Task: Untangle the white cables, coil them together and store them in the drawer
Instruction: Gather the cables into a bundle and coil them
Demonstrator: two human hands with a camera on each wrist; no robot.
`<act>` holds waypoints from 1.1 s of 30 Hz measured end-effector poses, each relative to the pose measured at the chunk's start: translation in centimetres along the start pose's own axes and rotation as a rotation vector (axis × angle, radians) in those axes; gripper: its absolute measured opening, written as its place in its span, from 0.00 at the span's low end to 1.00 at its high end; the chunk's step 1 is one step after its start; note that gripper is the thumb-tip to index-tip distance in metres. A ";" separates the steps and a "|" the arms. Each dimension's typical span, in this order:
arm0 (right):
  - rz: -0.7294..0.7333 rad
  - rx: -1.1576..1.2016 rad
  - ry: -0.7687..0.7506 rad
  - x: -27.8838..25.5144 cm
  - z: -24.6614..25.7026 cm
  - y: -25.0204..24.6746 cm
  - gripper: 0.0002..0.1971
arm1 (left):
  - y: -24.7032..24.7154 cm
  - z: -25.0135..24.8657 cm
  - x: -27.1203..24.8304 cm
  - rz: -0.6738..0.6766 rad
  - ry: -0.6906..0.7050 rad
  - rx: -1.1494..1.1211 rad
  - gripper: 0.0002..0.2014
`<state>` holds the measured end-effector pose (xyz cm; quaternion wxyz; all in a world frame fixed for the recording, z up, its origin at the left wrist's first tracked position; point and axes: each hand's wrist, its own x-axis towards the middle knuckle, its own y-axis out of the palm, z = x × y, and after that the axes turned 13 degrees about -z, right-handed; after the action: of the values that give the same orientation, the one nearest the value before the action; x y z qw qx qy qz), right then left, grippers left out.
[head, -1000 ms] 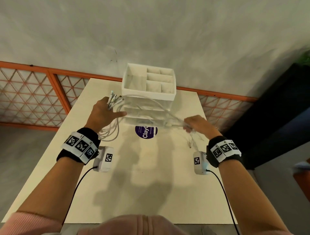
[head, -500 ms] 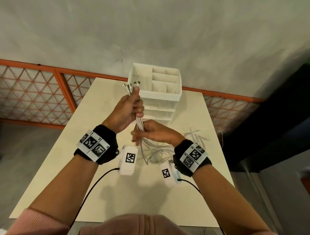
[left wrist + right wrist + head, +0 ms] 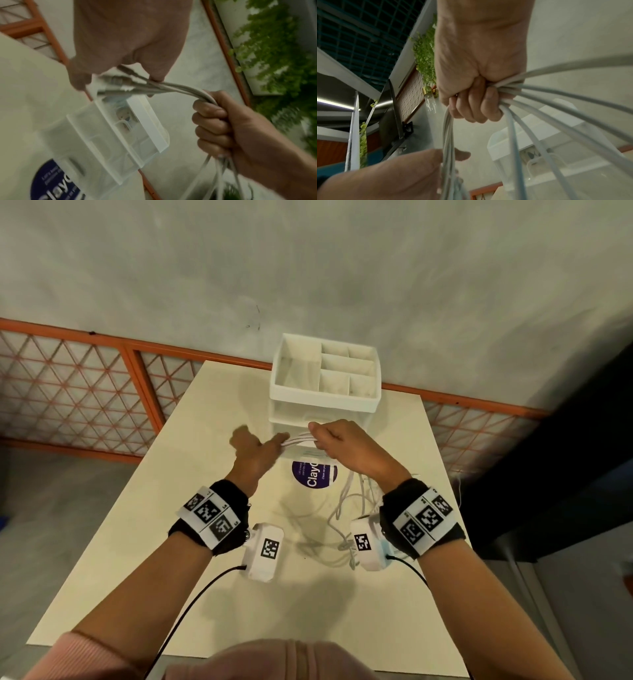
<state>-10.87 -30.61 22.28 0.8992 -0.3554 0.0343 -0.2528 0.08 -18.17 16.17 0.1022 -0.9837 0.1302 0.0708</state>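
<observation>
Several white cables (image 3: 298,440) run as a short level bundle between my hands, just in front of the drawer unit (image 3: 322,400). My right hand (image 3: 342,446) grips the bundle in a fist (image 3: 476,81). Below that fist the loose lengths (image 3: 346,508) hang down to the table. In the left wrist view the plug ends (image 3: 116,83) stick out of the right hand (image 3: 223,128) towards my left hand (image 3: 128,40). My left hand (image 3: 255,453) has straight fingers, and a fingertip (image 3: 156,79) touches the cables. The unit's clear drawers (image 3: 102,142) look pushed in.
The white organiser tray with several compartments tops the drawer unit at the far edge of the cream table (image 3: 171,542). A round purple sticker (image 3: 313,477) lies in front of it. An orange lattice railing (image 3: 68,392) runs behind, and dark furniture (image 3: 565,457) stands at the right.
Half a second ago my left hand gripped the cable ends upright above the right hand. It has since let go and dropped. The bundle now lies level, held by the right fist nearer the drawers.
</observation>
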 end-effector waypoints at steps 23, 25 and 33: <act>0.039 0.404 0.269 -0.6 -3.9 -1.6 0.28 | -0.3 -3.0 -1.2 0.573 0.050 -0.335 0.21; -0.075 0.468 0.283 -0.4 -3.7 -1.0 0.27 | 0.4 -2.5 -1.5 0.543 0.103 -0.290 0.20; -0.203 0.524 0.266 0.5 -1.7 0.7 0.21 | 3.4 -1.0 -3.1 0.489 0.171 -0.267 0.14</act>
<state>-10.52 -31.43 20.60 0.9180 -0.0768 0.0498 -0.3859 -3.71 -20.81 17.05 -0.0597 -0.9303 0.3609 0.0269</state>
